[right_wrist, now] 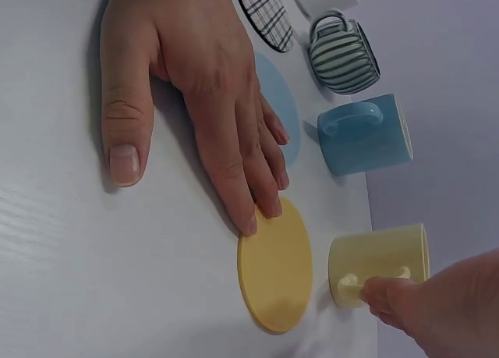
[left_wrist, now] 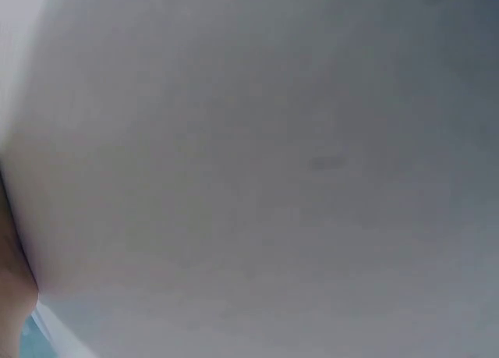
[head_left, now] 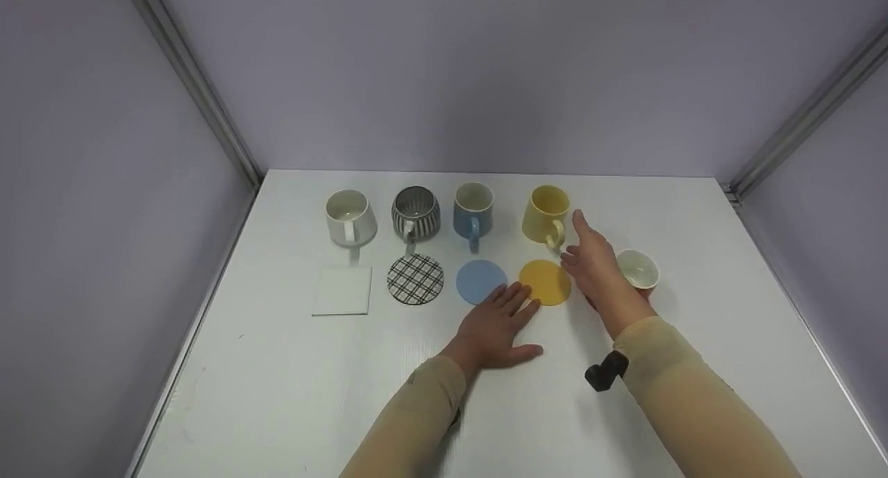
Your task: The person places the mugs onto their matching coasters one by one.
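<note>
My left hand (head_left: 494, 331) lies palm down with fingers straight and thumb spread. Its fingertips reach the near edges of the blue round coaster (head_left: 479, 281) and the yellow round coaster (right_wrist: 274, 264). Held thumb-up, my right hand (head_left: 598, 264) is beside the yellow mug (head_left: 541, 218), close to its handle, with nothing visible in its grasp. In the right wrist view, part of this hand overlaps the yellow mug; contact is unclear. A white-lined cup (head_left: 638, 268) stands just right of the right hand, which partly hides it. The left wrist view is mostly a blurred pale surface.
Left of the yellow mug stand a blue mug (head_left: 473, 211), a striped mug (head_left: 416, 214) and a white mug (head_left: 351, 218). In front lie a checked round coaster (head_left: 415, 279) and a white square coaster (head_left: 342, 291). Pale walls (head_left: 451, 75) border the white table (head_left: 277, 388).
</note>
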The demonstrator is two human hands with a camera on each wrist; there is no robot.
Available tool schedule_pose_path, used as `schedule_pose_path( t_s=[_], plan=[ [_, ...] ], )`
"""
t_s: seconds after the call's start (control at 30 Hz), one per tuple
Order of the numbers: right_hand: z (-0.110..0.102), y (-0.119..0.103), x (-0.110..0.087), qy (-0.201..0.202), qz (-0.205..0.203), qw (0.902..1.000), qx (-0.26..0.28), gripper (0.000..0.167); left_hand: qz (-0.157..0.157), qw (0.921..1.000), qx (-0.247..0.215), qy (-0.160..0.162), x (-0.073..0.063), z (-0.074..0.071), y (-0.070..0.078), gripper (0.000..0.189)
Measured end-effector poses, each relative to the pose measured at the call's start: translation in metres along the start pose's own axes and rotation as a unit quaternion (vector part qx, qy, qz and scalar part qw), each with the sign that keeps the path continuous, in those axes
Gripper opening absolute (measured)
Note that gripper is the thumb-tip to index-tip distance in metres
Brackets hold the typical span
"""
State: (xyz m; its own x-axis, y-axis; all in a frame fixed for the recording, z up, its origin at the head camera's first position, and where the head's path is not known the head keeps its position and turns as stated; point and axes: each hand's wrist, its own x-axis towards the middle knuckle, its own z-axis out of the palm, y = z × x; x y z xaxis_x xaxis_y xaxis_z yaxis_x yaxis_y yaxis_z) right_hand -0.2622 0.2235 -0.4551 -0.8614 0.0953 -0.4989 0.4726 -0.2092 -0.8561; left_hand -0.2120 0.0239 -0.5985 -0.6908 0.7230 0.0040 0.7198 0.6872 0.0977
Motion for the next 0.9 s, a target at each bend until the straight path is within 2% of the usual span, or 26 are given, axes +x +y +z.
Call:
schedule_pose_path(
  t_s=[0.13,0.23,0.47,0.67,0.73,0.9],
  plan=[
    [0.004,0.002,0.014,0.003,0.052,0.9959,0.074,0.091,-0.002,1.0000,0.009,0.001,0.001,0.000,-0.001,0.090],
    [0.004,0.002,0.022,0.014,0.077,0.9924,0.094,0.089,-0.002,1.0000,0.008,0.003,0.002,-0.002,0.000,0.090],
    [0.005,0.003,0.030,0.029,0.072,0.9943,0.072,0.082,-0.001,1.0000,0.009,0.004,0.000,-0.007,0.000,0.089],
    [0.005,0.007,0.035,0.040,0.067,0.9960,0.044,0.076,0.003,0.9999,0.013,0.001,-0.001,-0.006,0.001,0.089],
    [0.005,0.008,0.037,0.048,0.061,0.9967,0.024,0.069,0.002,0.9999,0.014,0.002,-0.001,-0.005,0.001,0.089],
    [0.005,0.011,0.041,0.060,0.044,0.9971,-0.013,0.037,-0.001,0.9999,0.011,0.008,-0.001,-0.004,0.000,0.090]
  ],
)
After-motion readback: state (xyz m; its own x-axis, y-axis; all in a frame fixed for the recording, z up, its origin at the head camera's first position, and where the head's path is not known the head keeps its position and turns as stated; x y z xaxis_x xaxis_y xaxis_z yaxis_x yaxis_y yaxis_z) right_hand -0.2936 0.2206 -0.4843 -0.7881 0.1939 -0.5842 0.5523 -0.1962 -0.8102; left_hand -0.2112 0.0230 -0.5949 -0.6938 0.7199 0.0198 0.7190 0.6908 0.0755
